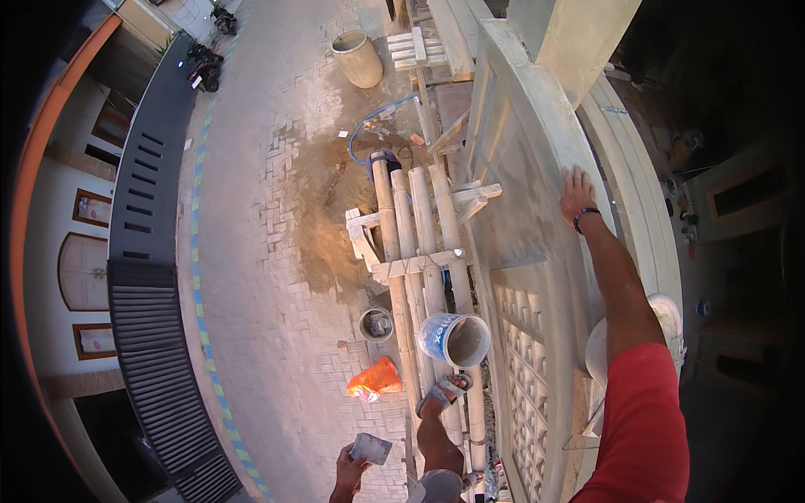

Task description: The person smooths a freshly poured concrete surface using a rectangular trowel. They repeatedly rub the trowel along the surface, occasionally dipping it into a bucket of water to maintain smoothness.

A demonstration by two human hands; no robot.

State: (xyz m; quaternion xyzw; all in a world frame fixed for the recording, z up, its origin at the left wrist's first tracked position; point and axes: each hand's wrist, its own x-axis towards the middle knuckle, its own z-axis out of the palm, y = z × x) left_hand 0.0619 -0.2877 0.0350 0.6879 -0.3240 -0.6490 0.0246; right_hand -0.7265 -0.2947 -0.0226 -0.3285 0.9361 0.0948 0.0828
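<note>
My left hand [348,469] is closed around a flat grey rectangular block [371,449] at the lower middle, held out beside the bamboo scaffold [408,277]. Whether the block is a sanding pad or something else, I cannot make out. My right arm, in a red sleeve, reaches forward along the wall. Fingers extended, my right hand [577,196] lies on the pale plastered ledge [545,117] and holds nothing. A white and blue bucket [434,333] stands on the bamboo poles just ahead of my sandalled foot [444,392].
On the paving below are a dark round bucket [376,324], an orange bag [379,379], a blue hose [366,126] and a tan barrel [357,60]. A wooden crosspiece [417,264] ties the poles. A pale container [596,352] sits near my right arm. Parked motorbikes [201,67] stand far off.
</note>
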